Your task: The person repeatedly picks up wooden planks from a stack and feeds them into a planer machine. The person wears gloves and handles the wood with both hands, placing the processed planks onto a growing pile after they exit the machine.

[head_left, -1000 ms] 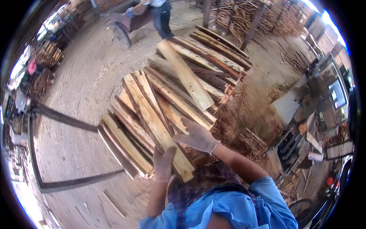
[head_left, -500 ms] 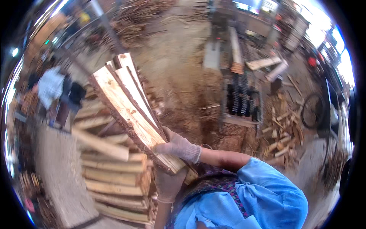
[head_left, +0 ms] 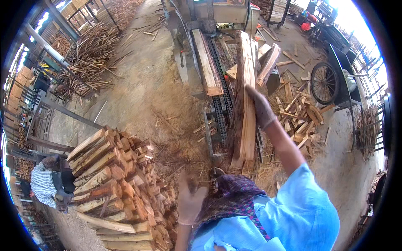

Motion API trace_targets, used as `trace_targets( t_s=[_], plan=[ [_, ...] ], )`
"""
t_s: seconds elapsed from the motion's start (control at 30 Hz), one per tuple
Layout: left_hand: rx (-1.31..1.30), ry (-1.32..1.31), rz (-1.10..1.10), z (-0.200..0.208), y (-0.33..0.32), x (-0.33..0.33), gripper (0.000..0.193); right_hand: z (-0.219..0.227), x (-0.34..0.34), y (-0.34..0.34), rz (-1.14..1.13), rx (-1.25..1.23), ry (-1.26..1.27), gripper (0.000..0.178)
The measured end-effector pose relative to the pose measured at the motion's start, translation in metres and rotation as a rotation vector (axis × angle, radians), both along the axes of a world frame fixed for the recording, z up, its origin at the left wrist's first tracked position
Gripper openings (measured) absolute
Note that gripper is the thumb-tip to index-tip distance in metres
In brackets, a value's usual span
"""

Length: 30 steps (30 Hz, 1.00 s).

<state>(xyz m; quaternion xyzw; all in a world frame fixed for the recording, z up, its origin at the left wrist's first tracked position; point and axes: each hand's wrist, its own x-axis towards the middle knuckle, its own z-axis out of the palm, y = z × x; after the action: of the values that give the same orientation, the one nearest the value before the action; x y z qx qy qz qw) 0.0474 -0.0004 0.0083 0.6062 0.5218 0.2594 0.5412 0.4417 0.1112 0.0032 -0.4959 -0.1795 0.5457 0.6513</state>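
My right hand [head_left: 262, 109], in a pale work glove, grips the right side of several long bark-edged wooden slabs [head_left: 248, 125]. The slabs lie lengthwise over the right side of a chain conveyor [head_left: 224, 121], their near ends toward my body. My left hand [head_left: 191, 203], also gloved, is empty and low in front of me, thumb apart from blurred fingers. It is nearest to the large stack of split timber [head_left: 113, 184] on the left. Another squared timber [head_left: 208, 71] rests on the conveyor's far part, beside the chains.
A machine [head_left: 209, 12] stands at the conveyor's far end. Wood offcuts [head_left: 303, 121] litter the floor at right, near a spoked-wheel cart [head_left: 325, 83]. A person in a checked shirt [head_left: 43, 184] bends beyond the stack. Thin sticks [head_left: 94, 56] lie heaped at far left.
The slabs have swung from the left over to the conveyor at right. My left hand has let go of them, while my right hand has moved along to their right side.
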Motion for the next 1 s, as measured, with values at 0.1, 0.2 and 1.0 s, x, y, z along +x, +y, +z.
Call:
trace_targets(
  t_s=[0.1,0.2,1.0],
  plan=[
    [-0.290,-0.202,0.338,-0.057,-0.022,-0.040,0.082,-0.003,0.060,0.080,-0.046,-0.036,-0.050,0.038],
    [-0.371,-0.210,0.508,-0.076,-0.051,-0.071,0.076,-0.017,0.095,0.175,0.054,-0.049,-0.118,0.047],
    [-0.009,0.092,0.507,-0.123,-0.079,-0.098,0.047,-0.095,0.092,0.397,0.512,-0.308,-1.312,0.083]
  ],
)
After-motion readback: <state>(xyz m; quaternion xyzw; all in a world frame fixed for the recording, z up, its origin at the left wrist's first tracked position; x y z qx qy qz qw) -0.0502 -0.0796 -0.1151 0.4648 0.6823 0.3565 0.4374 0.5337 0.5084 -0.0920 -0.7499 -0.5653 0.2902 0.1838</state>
